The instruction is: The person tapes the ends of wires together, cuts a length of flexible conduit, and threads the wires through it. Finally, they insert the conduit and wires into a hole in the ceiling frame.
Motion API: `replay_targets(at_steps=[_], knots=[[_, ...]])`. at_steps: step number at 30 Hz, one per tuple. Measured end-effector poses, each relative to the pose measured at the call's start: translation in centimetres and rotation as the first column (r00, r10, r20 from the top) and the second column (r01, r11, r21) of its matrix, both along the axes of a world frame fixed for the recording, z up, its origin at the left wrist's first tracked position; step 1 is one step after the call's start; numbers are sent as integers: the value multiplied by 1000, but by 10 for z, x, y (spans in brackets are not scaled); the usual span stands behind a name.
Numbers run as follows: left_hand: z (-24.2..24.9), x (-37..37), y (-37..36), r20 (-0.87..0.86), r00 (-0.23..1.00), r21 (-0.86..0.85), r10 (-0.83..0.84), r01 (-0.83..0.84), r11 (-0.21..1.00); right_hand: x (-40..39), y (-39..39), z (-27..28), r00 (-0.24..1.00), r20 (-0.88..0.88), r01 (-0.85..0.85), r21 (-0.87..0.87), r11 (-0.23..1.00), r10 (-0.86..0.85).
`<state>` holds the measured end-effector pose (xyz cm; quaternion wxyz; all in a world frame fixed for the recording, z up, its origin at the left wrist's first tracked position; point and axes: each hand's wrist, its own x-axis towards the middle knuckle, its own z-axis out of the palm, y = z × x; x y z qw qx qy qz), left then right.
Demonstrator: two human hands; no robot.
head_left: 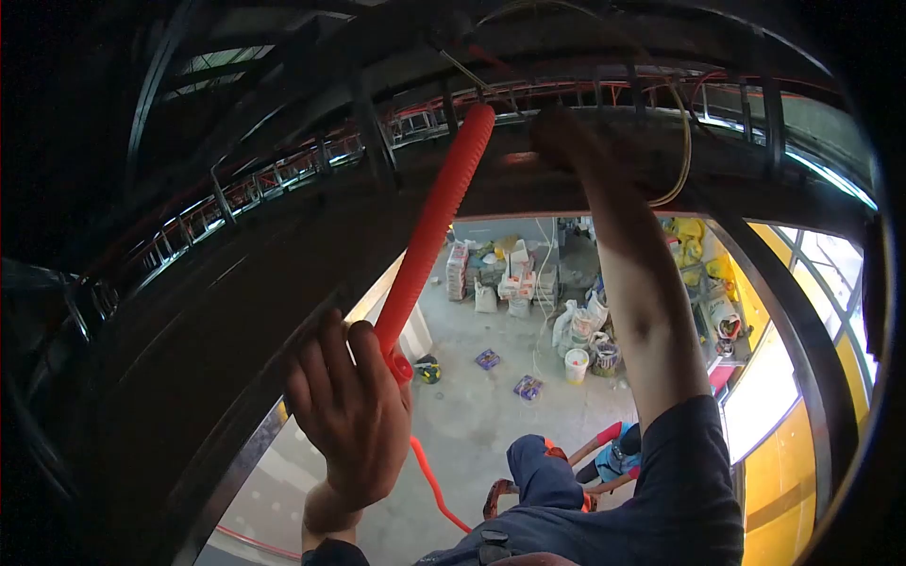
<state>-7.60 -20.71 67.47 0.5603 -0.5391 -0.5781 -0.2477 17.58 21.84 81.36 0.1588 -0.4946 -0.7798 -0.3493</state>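
Note:
A red corrugated conduit (436,226) slants up from my left hand (347,406) into the dark ceiling space. The fingers of my left hand are bent over a dark beam edge, with the thumb side against the conduit's lower end. My right arm reaches up past the opening, and my right hand (559,137) is in shadow near the beam, right of the conduit's top; its fingers are too dark to make out. Beside it a thin pale cable (686,141) hangs in a loop. More red conduit (436,486) trails down toward the floor.
Dark metal framing (793,311) surrounds the opening. Far below are stacked bags (457,274), a white bucket (577,365), and two boxes (528,388) on the floor. Another person (618,457) in blue and red is below, near my legs. Yellow panels (781,472) stand at the right.

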Motion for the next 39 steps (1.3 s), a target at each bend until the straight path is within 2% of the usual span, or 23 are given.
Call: replay_targets(at_steps=[1,2,4,5,6,7,8,9,10,14,17,23,25,26,27,28,29,30,31,32,34,38,39], knots=[[0,0,-1,2,1000,-8,3,-3,1000,2,-12,-2,996,-91,-10,14,1000,11],[0,0,-1,0,1000,-11,3,-3,1000,3,-38,-3,996,-86,-12,6,1000,13],[-1,-1,0,4,1000,-25,7,-7,1000,-3,-91,-3,985,132,86,150,985,-106],[-1,-2,0,9,1000,-36,13,-13,999,22,-7,-12,975,-69,-197,179,964,212],[-1,-2,0,17,1000,-49,18,-17,999,46,73,-21,798,-213,-519,233,823,564],[-1,-4,1,26,999,-59,20,-18,998,68,148,-29,544,-241,-745,300,595,803],[-1,-5,1,17,1000,-49,20,-19,999,51,92,-17,805,-188,-533,189,825,563],[-1,-5,1,6,1000,-38,18,-18,999,32,28,-3,974,9,-225,105,969,226],[0,-5,1,10,1000,-42,16,-16,999,10,-42,11,965,258,40,65,997,-55],[2,-3,-2,32,999,-67,11,-9,998,13,-20,23,965,258,32,75,997,-50],[3,0,-4,29,1000,-73,6,-4,997,24,2,23,978,207,-41,88,995,22],[1,0,-3,34,999,-69,-10,12,998,12,-26,18,971,235,-96,227,969,41],[2,0,-2,35,999,-65,-16,18,998,7,-47,8,932,361,-246,539,806,43],[2,0,-2,26,999,-51,-38,39,998,21,34,15,897,259,-431,335,838,358],[3,1,-1,15,998,-34,-58,58,998,35,115,21,755,49,-655,108,748,654],[3,0,-1,12,998,-33,-56,56,998,45,175,29,569,-175,-820,-44,571,803],[2,-1,0,16,998,-38,-58,59,998,33,125,22,756,-39,-644,133,754,653],[2,-3,-1,21,998,-44,-58,59,997,20,69,15,921,69,-383,331,862,382],[2,-4,0,24,999,-48,-47,48,998,5,6,8,991,100,-123,486,865,85],[2,-5,1,21,999,-53,-31,33,998,1,12,12,990,106,-134,481,867,95],[0,-10,0,-12,1000,-32,-16,16,999,11,40,30,992,95,-95,179,979,79],[-1,-9,-2,-12,1000,-37,-2,1,999,19,69,29,990,-27,-131,137,982,136],[0,-9,-2,-18,1000,-30,0,-1,1000,21,73,27,985,-29,-155,277,948,170]])
